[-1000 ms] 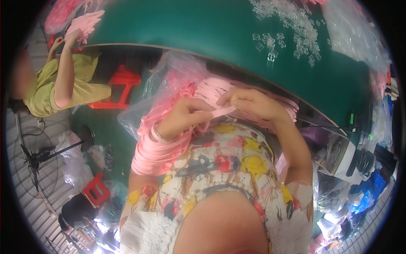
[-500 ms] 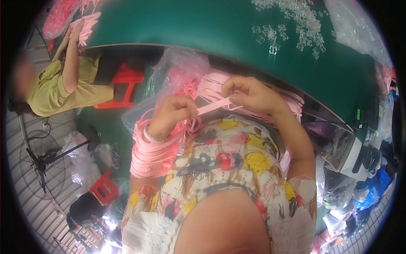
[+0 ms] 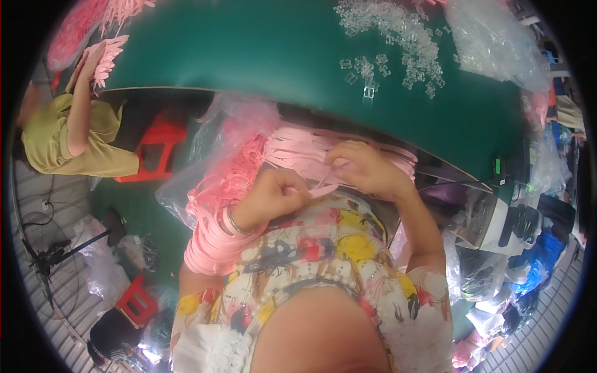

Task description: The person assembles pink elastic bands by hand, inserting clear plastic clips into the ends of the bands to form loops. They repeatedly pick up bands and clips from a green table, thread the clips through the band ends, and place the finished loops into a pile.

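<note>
Pink strap (image 3: 324,189) is in the middle of the frame, between the two hands. At the upper left, a person (image 3: 56,143) in yellow-green has both hands by a bunch of pink strips (image 3: 109,59). Next comes a red stool (image 3: 164,132). Pink loops (image 3: 208,247) hang round the left arm, near the wrist. The left hand (image 3: 273,196) pinches the strap between thumb and finger. A pile of pink straps (image 3: 297,151) lies behind. The right hand (image 3: 364,166) is curled close by; I cannot tell if it grips the strap. At the upper right, little clear pieces (image 3: 418,62) lie on the green table (image 3: 249,53), beside a clear bag (image 3: 497,46).
</note>
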Motion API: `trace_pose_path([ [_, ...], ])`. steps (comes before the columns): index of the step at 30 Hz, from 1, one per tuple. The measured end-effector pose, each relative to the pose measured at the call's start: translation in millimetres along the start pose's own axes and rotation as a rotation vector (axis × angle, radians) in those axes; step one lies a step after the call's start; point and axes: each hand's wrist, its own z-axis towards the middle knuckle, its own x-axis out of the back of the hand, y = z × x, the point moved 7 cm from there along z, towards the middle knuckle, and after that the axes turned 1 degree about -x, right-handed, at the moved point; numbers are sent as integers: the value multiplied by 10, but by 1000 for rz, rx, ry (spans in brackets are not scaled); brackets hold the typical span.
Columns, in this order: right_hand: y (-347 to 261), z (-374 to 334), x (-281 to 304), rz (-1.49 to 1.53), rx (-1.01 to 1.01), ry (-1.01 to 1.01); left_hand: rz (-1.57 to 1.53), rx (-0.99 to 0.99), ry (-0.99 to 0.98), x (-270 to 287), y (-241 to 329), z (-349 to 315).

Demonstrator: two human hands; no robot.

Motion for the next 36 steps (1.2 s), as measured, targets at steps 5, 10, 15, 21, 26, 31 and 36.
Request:
trace_pose_path([
  [5, -321, 7, 505, -336, 5, 410, 244, -184, -37, -130, 61, 64],
  [10, -199, 219, 861, -777, -72, 654, 223, -147, -58, -131, 149, 36],
  [15, -97, 203, 854, -658, -134, 675, 76, -152, -38, -72, 108, 18],
  [21, -419, 150, 304, -131, -1, 459, -187, 2, -30, -48, 146, -37],
  [26, -363, 96, -305, 88, -103, 272, -125, -45, 80, 47, 130, -20],
  [31, -434, 82, -320, 38, -129, 138, -139, -30, 96, 79, 51, -38],
  [36, -447, 100, -318, -59, -22, 1, -101, -14, 64, 68, 18, -25],
])
